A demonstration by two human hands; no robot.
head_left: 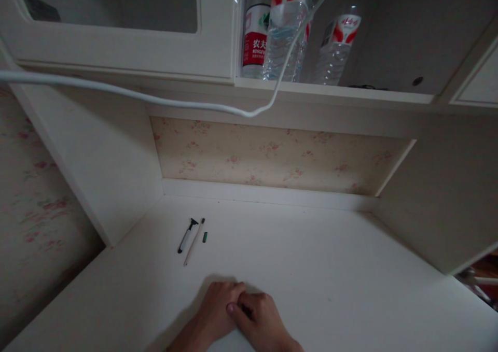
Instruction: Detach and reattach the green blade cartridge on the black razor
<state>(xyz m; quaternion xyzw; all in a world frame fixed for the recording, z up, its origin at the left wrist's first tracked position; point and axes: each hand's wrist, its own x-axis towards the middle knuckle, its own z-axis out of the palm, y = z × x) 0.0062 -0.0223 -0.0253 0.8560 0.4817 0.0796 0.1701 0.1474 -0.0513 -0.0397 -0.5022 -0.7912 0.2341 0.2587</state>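
My left hand (pixel 221 306) and my right hand (pixel 263 318) rest against each other at the front of the white desk. Both have curled fingers, and the right thumb lies over the side of the left hand. No object shows in either one, though their palms face away from view. Beyond them, to the left, a razor (pixel 187 236) with a black head and pale handle lies beside a toothbrush (pixel 194 242) with dark bristles. Just right of the toothbrush is a small green and black battery (pixel 205 237). Both hands are apart from these things.
The white desk (pixel 311 269) is bounded by side panels and a back strip. Above it hangs a cabinet with a shelf (pixel 334 93) bearing water bottles (pixel 288 36). A white cable (pixel 175 102) droops across the upper view.
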